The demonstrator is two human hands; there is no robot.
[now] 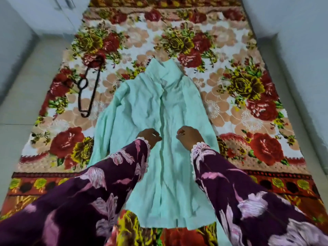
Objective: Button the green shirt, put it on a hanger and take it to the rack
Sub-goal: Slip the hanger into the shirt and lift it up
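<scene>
- Green shirt (pixel 159 139) is laid flat, front up, along the middle of a floral blanket (pixel 248 96), with the collar toward the far edge and the hem close to the near edge.
- Sleeves of the shirt are spread down along both of its sides.
- Left hand (pixel 150 136) is held loosely curled over the shirt front, just left of the placket; whether cloth is pinched in it cannot be told.
- Right hand (pixel 190 137) is held in a similar loose curl just right of the placket, with a ring seen on one finger; a grip on the fabric cannot be confirmed either.
- Both arms are covered by dark purple sleeves (pixel 248 201) printed with pale pink flowers and edged with lace at the cuffs.
- Dark hanger (pixel 88 93) is seen lying on the blanket toward its left edge, beside the shirt's shoulder and apart from it.
- Pale floor (pixel 23 96) is visible along both long edges of the blanket.
</scene>
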